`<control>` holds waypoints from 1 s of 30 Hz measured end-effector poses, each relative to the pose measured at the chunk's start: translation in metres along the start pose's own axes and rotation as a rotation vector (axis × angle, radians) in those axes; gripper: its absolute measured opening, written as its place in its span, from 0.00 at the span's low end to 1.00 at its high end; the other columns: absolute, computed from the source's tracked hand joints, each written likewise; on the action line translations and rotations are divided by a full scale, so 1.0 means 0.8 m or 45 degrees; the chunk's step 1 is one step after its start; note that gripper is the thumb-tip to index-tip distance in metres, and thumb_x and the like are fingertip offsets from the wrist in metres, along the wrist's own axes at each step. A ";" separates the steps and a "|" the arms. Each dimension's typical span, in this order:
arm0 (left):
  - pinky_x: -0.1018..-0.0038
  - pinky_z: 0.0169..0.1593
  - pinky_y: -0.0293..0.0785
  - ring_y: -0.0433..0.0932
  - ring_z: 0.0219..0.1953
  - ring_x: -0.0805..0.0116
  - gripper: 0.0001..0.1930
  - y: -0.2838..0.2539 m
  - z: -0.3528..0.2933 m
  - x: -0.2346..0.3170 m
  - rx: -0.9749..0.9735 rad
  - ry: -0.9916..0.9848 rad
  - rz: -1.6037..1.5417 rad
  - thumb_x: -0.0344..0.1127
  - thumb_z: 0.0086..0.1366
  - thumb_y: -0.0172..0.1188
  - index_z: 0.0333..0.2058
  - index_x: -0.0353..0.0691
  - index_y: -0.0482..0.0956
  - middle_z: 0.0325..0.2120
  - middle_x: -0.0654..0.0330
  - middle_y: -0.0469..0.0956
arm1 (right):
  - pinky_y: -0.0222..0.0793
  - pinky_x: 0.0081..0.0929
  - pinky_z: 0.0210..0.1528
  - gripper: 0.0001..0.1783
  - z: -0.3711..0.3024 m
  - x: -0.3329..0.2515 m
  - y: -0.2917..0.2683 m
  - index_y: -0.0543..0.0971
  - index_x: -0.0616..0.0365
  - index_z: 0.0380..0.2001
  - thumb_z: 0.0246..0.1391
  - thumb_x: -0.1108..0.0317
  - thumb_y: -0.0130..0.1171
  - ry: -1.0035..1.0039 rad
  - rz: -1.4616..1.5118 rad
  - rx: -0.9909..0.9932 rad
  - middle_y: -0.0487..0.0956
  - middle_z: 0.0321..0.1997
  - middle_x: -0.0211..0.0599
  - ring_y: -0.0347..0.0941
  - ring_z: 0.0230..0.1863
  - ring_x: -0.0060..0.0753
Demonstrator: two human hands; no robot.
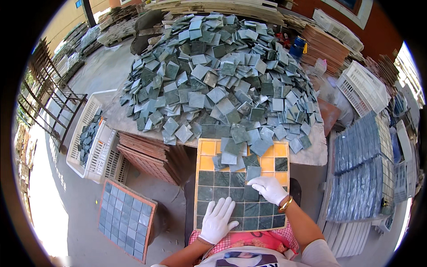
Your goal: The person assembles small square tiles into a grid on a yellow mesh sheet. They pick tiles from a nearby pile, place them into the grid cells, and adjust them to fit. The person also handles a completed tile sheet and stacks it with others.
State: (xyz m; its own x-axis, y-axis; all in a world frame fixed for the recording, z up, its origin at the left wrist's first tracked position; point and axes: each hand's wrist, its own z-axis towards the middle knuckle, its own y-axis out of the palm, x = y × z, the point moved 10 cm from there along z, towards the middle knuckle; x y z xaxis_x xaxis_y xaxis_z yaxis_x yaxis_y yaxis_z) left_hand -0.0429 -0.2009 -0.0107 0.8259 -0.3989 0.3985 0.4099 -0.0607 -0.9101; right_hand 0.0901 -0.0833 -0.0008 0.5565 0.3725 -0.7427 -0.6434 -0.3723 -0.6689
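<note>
A square grid tray [198, 187] with a yellow base rests across my lap, its near rows filled with dark green stone tiles. My left hand [216, 221], in a white glove, lies with fingers spread on the tiles at the near left. Gloved too, my right hand [269, 189] is closed at the tray's right half, its fingertips pinching a green stone tile [251, 194] set against the grid. Another tile [253, 172] sits just beyond those fingers. Several loose tiles [229, 157] lie overlapped on the tray's far part, partly covering the yellow cells [207, 163].
A large heap of loose tiles [209, 80] covers the table [316, 151] beyond the tray. At the left stand white crates [104, 147], stacked red trays [149, 155] and a tile-filled tray [126, 218]. Bundled wrapped tiles [360, 169] are stacked at the right.
</note>
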 end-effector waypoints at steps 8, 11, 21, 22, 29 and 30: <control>0.56 0.62 0.57 0.66 0.59 0.54 0.33 -0.008 0.006 0.005 0.112 -0.001 -0.009 0.46 0.52 0.65 0.55 0.36 0.70 0.56 0.53 0.69 | 0.71 0.39 0.45 0.22 0.003 -0.007 -0.039 0.73 0.52 0.50 0.50 0.65 0.61 0.044 -0.414 0.268 0.74 0.47 0.43 0.75 0.43 0.49; 0.60 0.55 0.66 0.71 0.53 0.55 0.30 -0.014 0.025 0.010 0.198 0.027 -0.088 0.42 0.51 0.66 0.53 0.36 0.71 0.53 0.53 0.71 | 0.71 0.40 0.45 0.26 0.010 0.008 -0.035 0.70 0.54 0.51 0.47 0.65 0.63 0.057 -0.454 0.207 0.72 0.48 0.46 0.74 0.42 0.51; 0.66 0.38 0.75 0.74 0.35 0.59 0.24 -0.006 0.116 0.019 0.208 0.096 -0.076 0.38 0.51 0.66 0.47 0.41 0.72 0.47 0.59 0.72 | 0.71 0.37 0.42 0.13 -0.001 0.041 -0.083 0.77 0.56 0.42 0.51 0.68 0.59 0.298 0.028 0.289 0.80 0.36 0.46 0.77 0.38 0.48; 0.65 0.38 0.75 0.74 0.35 0.59 0.24 -0.006 0.121 0.020 0.228 0.105 -0.073 0.38 0.51 0.66 0.47 0.41 0.72 0.47 0.59 0.72 | 0.72 0.36 0.43 0.15 -0.005 0.042 -0.089 0.77 0.55 0.44 0.51 0.68 0.58 0.344 0.031 0.222 0.80 0.38 0.45 0.77 0.39 0.47; 0.65 0.38 0.75 0.75 0.35 0.58 0.21 0.001 0.133 0.013 0.296 0.058 -0.060 0.37 0.51 0.66 0.46 0.42 0.74 0.47 0.59 0.72 | 0.71 0.37 0.39 0.06 -0.033 0.013 -0.101 0.75 0.53 0.33 0.51 0.67 0.58 -0.048 -0.348 0.461 0.77 0.34 0.36 0.74 0.37 0.43; 0.65 0.38 0.75 0.75 0.35 0.58 0.22 -0.001 0.134 0.014 0.302 0.061 -0.052 0.37 0.51 0.66 0.46 0.43 0.74 0.47 0.59 0.72 | 0.71 0.36 0.39 0.05 -0.036 0.009 -0.089 0.74 0.52 0.30 0.50 0.66 0.59 -0.123 -0.443 0.425 0.76 0.34 0.34 0.74 0.38 0.41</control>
State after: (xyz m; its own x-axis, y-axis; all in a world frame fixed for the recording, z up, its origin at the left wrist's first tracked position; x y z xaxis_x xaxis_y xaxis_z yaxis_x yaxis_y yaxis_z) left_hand 0.0080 -0.1071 0.0064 0.7898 -0.4437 0.4234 0.5267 0.1369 -0.8390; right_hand 0.1550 -0.0784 0.0410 0.7271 0.5094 -0.4603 -0.5705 0.0752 -0.8179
